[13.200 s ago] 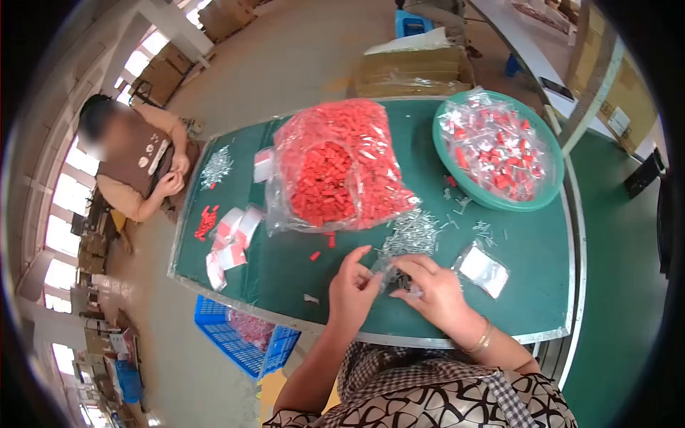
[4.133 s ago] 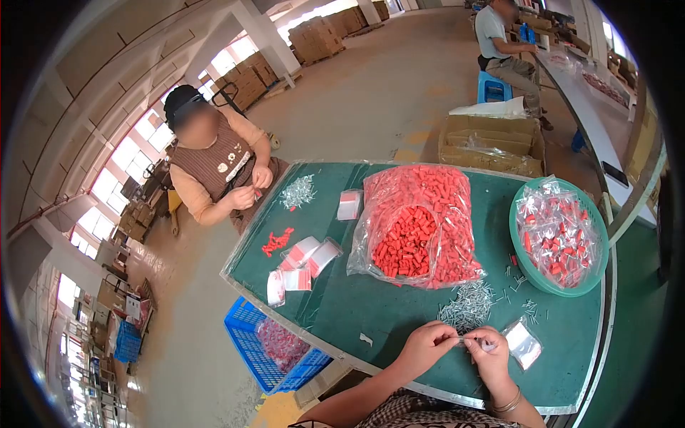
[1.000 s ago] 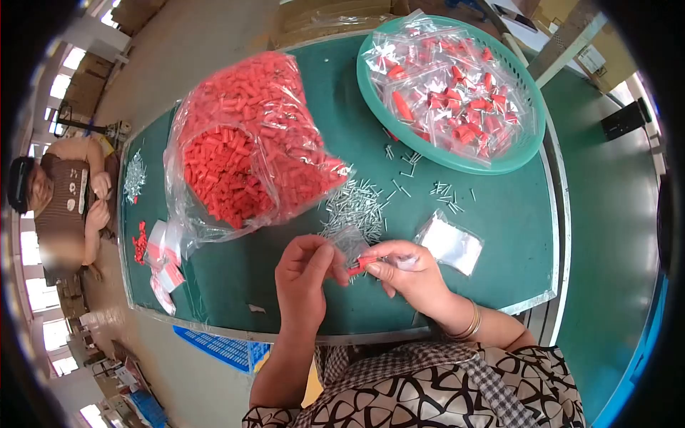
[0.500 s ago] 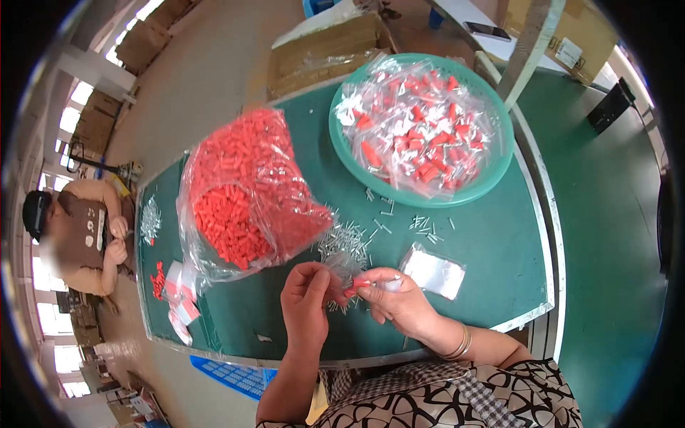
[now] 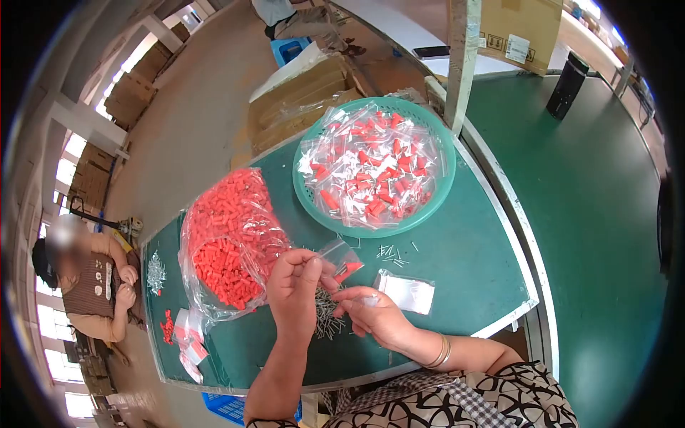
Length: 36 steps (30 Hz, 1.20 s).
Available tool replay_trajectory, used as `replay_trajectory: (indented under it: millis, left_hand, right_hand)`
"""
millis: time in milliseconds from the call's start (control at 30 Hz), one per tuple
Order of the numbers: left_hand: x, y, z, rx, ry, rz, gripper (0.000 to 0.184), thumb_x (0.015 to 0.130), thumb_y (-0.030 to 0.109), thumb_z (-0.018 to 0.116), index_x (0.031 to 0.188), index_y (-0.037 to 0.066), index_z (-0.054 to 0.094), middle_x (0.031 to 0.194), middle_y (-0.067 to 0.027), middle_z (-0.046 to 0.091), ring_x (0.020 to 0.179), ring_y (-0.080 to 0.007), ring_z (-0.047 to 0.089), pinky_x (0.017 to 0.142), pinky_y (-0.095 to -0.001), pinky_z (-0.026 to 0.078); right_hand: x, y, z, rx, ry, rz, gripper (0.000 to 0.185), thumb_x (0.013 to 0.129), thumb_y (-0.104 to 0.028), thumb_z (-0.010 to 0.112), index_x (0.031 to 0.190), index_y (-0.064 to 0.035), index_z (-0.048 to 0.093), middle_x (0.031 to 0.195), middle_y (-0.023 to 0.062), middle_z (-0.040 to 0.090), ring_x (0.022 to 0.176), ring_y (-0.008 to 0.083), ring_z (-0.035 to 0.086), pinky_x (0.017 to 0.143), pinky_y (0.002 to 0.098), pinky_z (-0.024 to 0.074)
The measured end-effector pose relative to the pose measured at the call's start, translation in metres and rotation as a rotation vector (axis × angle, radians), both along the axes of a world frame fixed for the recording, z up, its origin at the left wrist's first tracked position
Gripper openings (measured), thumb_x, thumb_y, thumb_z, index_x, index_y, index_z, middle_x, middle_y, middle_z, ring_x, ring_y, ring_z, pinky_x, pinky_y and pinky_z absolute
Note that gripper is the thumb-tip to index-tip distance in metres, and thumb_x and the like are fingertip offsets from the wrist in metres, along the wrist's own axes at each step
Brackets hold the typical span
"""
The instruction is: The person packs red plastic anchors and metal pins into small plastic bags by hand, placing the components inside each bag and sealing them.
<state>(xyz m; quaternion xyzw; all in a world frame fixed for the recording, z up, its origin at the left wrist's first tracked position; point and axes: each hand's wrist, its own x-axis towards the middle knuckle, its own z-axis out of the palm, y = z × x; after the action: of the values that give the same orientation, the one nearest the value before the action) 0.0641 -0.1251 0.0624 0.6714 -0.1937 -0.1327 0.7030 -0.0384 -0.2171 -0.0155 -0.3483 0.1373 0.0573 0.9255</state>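
My left hand (image 5: 295, 289) pinches a small clear zip bag (image 5: 338, 254) with red plastic wall plugs (image 5: 348, 271) inside. Just below the bag, my right hand (image 5: 382, 317) has its thumb and fingers closed together; what sits in them is too small to make out. Beneath both hands lies a pile of silver screws (image 5: 328, 319), partly covered by them. To the left, a large clear bag (image 5: 235, 246) bulges with loose red plugs. A stack of flat clear bags (image 5: 407, 292) rests right of my right hand.
A green basket (image 5: 448, 187) full of packed small bags stands at the table's back. Several loose screws (image 5: 391, 255) lie before it. Across the left end sits another person (image 5: 96, 278), near screws (image 5: 155, 273) and red plugs (image 5: 168, 328). A cardboard box (image 5: 303, 100) stands behind.
The small bag is now raised in my left hand, its red plugs plainly visible. My right hand has come away from the plugs to just below the bag. The whole view has shifted.
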Motion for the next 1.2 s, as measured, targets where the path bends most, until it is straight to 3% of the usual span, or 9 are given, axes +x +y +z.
replay_trajectory:
  millis: [300,433,600,667,800,900,1000,1100,1200]
  left_hand:
    - [0.028,-0.039,0.021,-0.101,0.101,-0.047,0.017,0.095,0.008,0.050,0.110,0.000,0.051,0.091,-0.0106,0.062,0.068,-0.0135,0.060,0.063,-0.0265,0.051]
    - [0.042,-0.052,0.022,0.008,-0.296,0.136,0.029,0.093,0.004,0.052,0.121,-0.001,0.047,0.088,-0.0078,0.060,0.073,-0.0115,0.060,0.064,-0.0253,0.050]
    - [-0.019,0.027,-0.018,0.422,-0.661,0.230,0.009,0.081,0.005,0.068,0.090,0.003,0.066,0.087,-0.0062,0.061,0.060,-0.0146,0.056,0.054,-0.0269,0.044]
    - [-0.051,0.035,-0.029,0.495,-0.497,0.047,0.016,0.080,0.009,0.071,0.093,0.003,0.065,0.084,-0.0068,0.061,0.056,-0.0155,0.055,0.052,-0.0270,0.044]
    - [-0.076,0.026,-0.036,0.538,-0.196,0.066,0.018,0.078,0.010,0.072,0.093,0.002,0.065,0.080,-0.0080,0.062,0.062,-0.0159,0.059,0.055,-0.0279,0.047]
    - [-0.070,0.035,-0.060,0.518,-0.399,0.084,0.015,0.080,0.007,0.069,0.093,0.001,0.064,0.082,-0.0082,0.063,0.065,-0.0178,0.061,0.056,-0.0283,0.048]
    - [-0.067,0.038,-0.065,0.467,-0.379,0.116,0.008,0.081,0.001,0.066,0.089,0.000,0.065,0.076,-0.0074,0.061,0.062,-0.0120,0.059,0.055,-0.0245,0.046]
    - [-0.069,0.044,-0.061,0.419,0.053,0.116,0.004,0.087,0.002,0.060,0.088,-0.001,0.063,0.072,-0.0054,0.061,0.059,-0.0110,0.058,0.055,-0.0237,0.046]
    - [-0.068,0.050,-0.065,0.165,0.216,0.156,0.007,0.092,0.005,0.056,0.091,-0.001,0.061,0.067,-0.0046,0.060,0.059,-0.0088,0.057,0.054,-0.0232,0.046]
  right_hand:
    - [0.000,0.007,-0.006,-0.014,-0.004,0.108,0.027,0.096,-0.017,0.055,0.118,-0.0024,0.057,0.094,0.0042,0.064,0.060,0.0053,0.048,0.055,0.0205,0.0432]
    - [-0.002,0.006,-0.009,0.113,-0.017,0.107,0.028,0.095,-0.015,0.056,0.120,-0.0016,0.056,0.100,0.0082,0.064,0.063,0.0077,0.052,0.061,0.0264,0.0483]
    - [0.004,0.002,-0.001,0.340,-0.039,-0.067,0.034,0.096,-0.016,0.055,0.126,-0.0006,0.050,0.112,0.0141,0.061,0.084,0.0178,0.061,0.079,0.0357,0.0530]
    - [0.004,0.001,-0.002,0.361,-0.072,-0.103,0.037,0.097,-0.015,0.053,0.131,-0.0007,0.045,0.116,0.0156,0.060,0.095,0.0221,0.061,0.084,0.0373,0.0519]
    - [0.000,0.006,0.001,0.361,-0.045,-0.092,0.042,0.098,-0.014,0.050,0.136,-0.0008,0.039,0.118,0.0164,0.059,0.101,0.0229,0.061,0.086,0.0365,0.0510]
    - [0.000,0.010,-0.007,0.310,-0.066,-0.085,0.044,0.098,-0.015,0.052,0.137,-0.0018,0.038,0.119,0.0157,0.059,0.100,0.0219,0.061,0.080,0.0345,0.0511]
    - [0.004,0.010,-0.014,0.278,-0.107,-0.056,0.047,0.096,-0.016,0.054,0.138,-0.0032,0.036,0.119,0.0146,0.059,0.096,0.0206,0.060,0.072,0.0322,0.0503]
    - [0.001,0.010,-0.009,0.339,-0.092,-0.041,0.052,0.095,-0.016,0.057,0.140,-0.0039,0.035,0.119,0.0138,0.059,0.089,0.0195,0.060,0.065,0.0308,0.0484]
    - [0.002,0.010,-0.009,0.368,-0.050,-0.024,0.057,0.093,-0.016,0.059,0.142,-0.0033,0.032,0.120,0.0149,0.058,0.095,0.0226,0.060,0.068,0.0338,0.0497]
